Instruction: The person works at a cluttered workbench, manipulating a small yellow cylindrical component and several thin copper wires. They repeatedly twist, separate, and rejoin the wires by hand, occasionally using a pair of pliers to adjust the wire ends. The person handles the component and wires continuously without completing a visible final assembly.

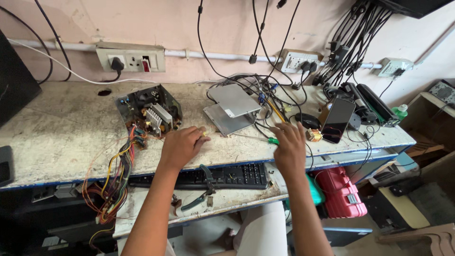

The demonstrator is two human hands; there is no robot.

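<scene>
My left hand [182,144] rests on the worn white bench [61,128], fingers curled around something small and yellowish that I cannot make out, just right of an opened power supply unit [149,111] with its circuit board showing. My right hand [289,142] hovers with fingers apart over a green-handled screwdriver [258,138], holding nothing. Two grey metal cover plates [230,111] lie stacked between and beyond the hands. A bundle of coloured wires [116,175] hangs from the power supply over the bench edge.
A black keyboard [222,176] and green-handled pliers [201,189] sit on a lower shelf. A dark phone [337,119] leans at the right, beside a small coil part [313,135], a black mouse [308,120] and tangled cables. Wall sockets [132,58] run behind. A red case [342,193] is below right.
</scene>
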